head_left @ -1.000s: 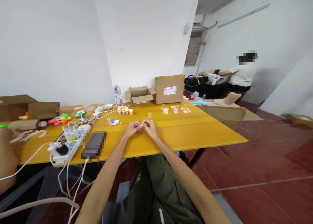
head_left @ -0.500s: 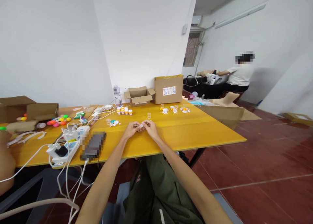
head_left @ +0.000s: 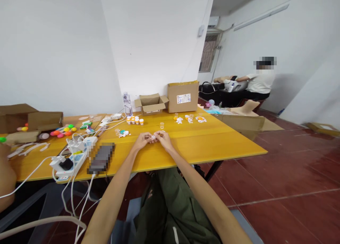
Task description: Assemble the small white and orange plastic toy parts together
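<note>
My left hand [head_left: 143, 140] and my right hand [head_left: 162, 139] meet above the yellow table [head_left: 207, 144], fingers closed around a small white part [head_left: 153, 137]. It is too small and too covered by fingertips to name its kind. Just beyond them stands a small clear cup [head_left: 162, 125]. Left of my hands lie a teal ring [head_left: 122, 132] and loose white pieces [head_left: 126, 133]. Farther back is a cluster of white-and-orange small jars [head_left: 135, 120]. On the right, heaps of white parts [head_left: 180, 120] sit with orange rings [head_left: 197, 118].
An open carton [head_left: 151, 105] and a closed cardboard box [head_left: 183, 98] stand by the wall, beside a water bottle [head_left: 127, 104]. At left lie a phone [head_left: 101, 159], a power strip [head_left: 71, 164] with cables, and coloured balls [head_left: 65, 130]. Another person's arm [head_left: 6, 176] shows at the left edge.
Both hands stay at the same spot; the fingers have shifted slightly and more of the white part shows between them. Nothing else on the table has visibly moved.
</note>
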